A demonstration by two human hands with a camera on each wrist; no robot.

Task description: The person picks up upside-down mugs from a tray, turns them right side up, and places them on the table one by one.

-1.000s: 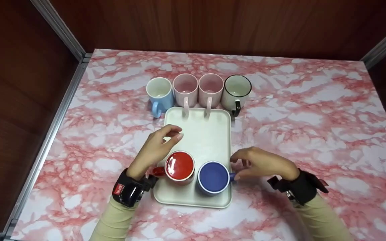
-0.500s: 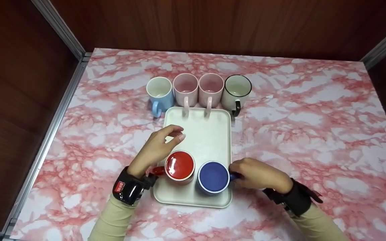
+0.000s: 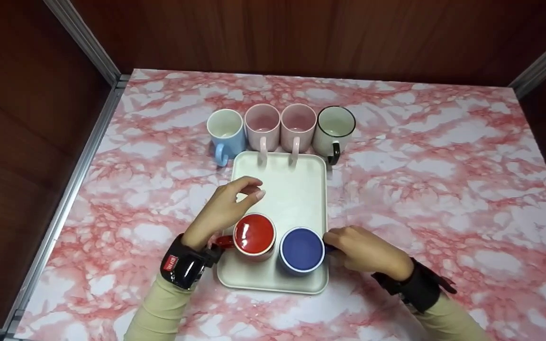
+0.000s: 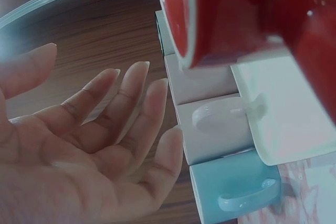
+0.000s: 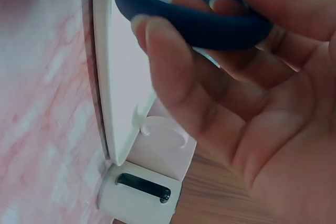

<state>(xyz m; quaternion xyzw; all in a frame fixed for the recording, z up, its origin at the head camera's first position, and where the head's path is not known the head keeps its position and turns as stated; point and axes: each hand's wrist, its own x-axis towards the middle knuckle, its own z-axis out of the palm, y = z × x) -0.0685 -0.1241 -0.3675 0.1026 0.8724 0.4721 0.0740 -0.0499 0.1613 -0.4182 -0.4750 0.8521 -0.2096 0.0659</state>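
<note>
At the front right of a cream tray [image 3: 296, 189] is a blue mug [image 3: 302, 250], upright. My right hand [image 3: 365, 248] grips its handle; in the right wrist view the fingers curl round the blue handle [image 5: 199, 27] with the thumb over it. A red mug [image 3: 255, 237] stands to its left on the tray, its handle pointing left. My left hand [image 3: 223, 203] hovers behind and left of the red mug, over the tray's left edge. Its fingers are loosely bent and hold nothing, as the left wrist view also shows.
Behind the tray stands a row of mugs: light blue [image 3: 228, 142], pink [image 3: 262, 128], another pink mug [image 3: 298, 128], and a white one with a black handle [image 3: 334, 130]. Pink marbled tabletop [image 3: 420, 189] surrounds them, with wooden panels [image 3: 301, 38] at the back and sides.
My right hand has come down from beside the tray onto the blue mug's handle and now grips it. The left hand has shifted very slightly to the right.
</note>
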